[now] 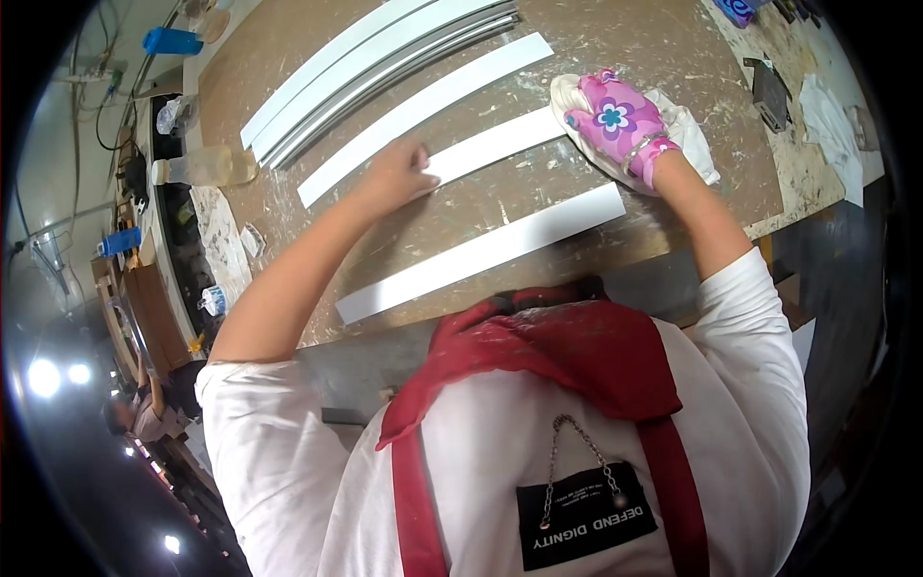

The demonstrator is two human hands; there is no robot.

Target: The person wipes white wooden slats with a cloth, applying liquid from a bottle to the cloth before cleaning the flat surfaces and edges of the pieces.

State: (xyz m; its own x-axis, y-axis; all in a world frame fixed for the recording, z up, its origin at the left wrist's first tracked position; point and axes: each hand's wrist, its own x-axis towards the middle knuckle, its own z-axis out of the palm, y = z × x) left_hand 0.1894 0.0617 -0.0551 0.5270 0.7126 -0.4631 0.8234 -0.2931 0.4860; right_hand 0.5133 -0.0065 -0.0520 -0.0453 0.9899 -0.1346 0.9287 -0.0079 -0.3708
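My bare left hand is at the left part of a white strip. Its fingers are bent, with one by the strip's upper edge and the thumb by the lower edge. The strip's left end is hidden behind this hand and wrist. My right hand wears a pink glove with a flower print. It presses a whitish cloth over the right end of the same strip. Another white strip lies nearer to me, and one more white strip lies just beyond.
A stack of white and grey strips lies at the far side of the stained brown table. At left stand a bottle of yellowish liquid and a blue container. A dark metal tool and white cloth are at right. Another person is far left.
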